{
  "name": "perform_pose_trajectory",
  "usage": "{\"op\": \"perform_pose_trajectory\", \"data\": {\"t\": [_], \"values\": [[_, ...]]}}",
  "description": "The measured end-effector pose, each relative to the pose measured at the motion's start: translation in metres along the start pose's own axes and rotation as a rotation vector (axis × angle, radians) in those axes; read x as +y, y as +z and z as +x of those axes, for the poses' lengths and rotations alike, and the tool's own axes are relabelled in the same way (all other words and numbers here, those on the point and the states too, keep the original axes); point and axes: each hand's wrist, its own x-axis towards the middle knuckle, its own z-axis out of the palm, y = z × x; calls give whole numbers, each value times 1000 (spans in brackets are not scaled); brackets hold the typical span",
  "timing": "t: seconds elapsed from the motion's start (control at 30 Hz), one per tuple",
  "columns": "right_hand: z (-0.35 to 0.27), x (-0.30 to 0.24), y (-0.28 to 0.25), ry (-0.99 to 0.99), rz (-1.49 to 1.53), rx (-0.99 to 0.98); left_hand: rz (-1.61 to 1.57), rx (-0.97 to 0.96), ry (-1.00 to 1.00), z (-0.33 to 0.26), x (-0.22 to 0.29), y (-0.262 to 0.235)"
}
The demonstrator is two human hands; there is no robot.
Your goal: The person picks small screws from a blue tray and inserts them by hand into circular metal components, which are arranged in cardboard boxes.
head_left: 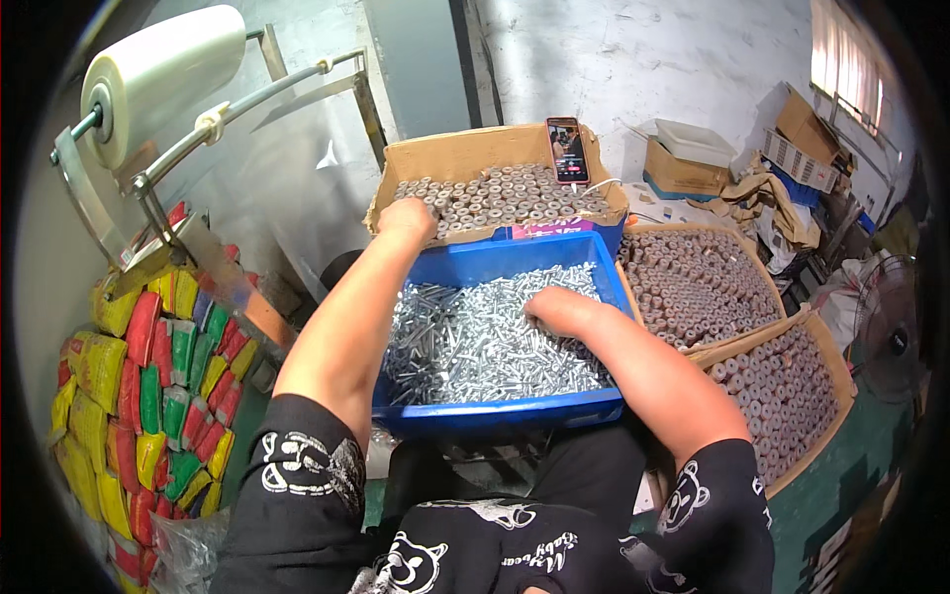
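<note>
While my right hand [556,309] is reaching its fingertips into the silvery metal pins [475,346], my left hand [408,223] is resting beyond the bin, over the near left corner of the cardboard box [465,150]. The pins are lying loose in a heap inside the blue bin [505,411], which is sitting right in front of me, above my lap. My right fingers are curling down and in, bunched rather than spread, and since their tips are hiding at the heap, I cannot tell whether they are gripping a pin. My left fingers are facing away behind the back of the hand, so I cannot tell whether they are holding anything; they are nearest to the round pieces [505,193], which are standing close together in the box with holes in their tops. A phone [567,151] is leaning upright at the box's right end, with a white cable [603,184] running from its bottom. To my right, two more cartons [816,450] are holding similar round pieces, and to my left, colourful bags [148,396] are piling up below a large roll of film [168,79].
</note>
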Motion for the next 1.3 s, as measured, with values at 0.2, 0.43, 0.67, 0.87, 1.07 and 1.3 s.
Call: {"op": "perform_pose_trajectory", "data": {"t": [0.2,0.43,0.67,0.87,1.07,1.3], "values": [[-8,10,9,28,82,19,212,-398,-69,16,16,-6],[-6,-5,-6,-18,95,5,233,-522,-46,45,-7,13],[-9,-4,-6,20,93,-41,289,-675,75,35,8,3],[-4,1,2,-19,96,21,277,-604,71,33,4,1],[-5,7,3,13,140,-37,217,-405,24,28,7,8],[-2,8,4,-22,111,-15,281,-591,73,35,2,8]]}}
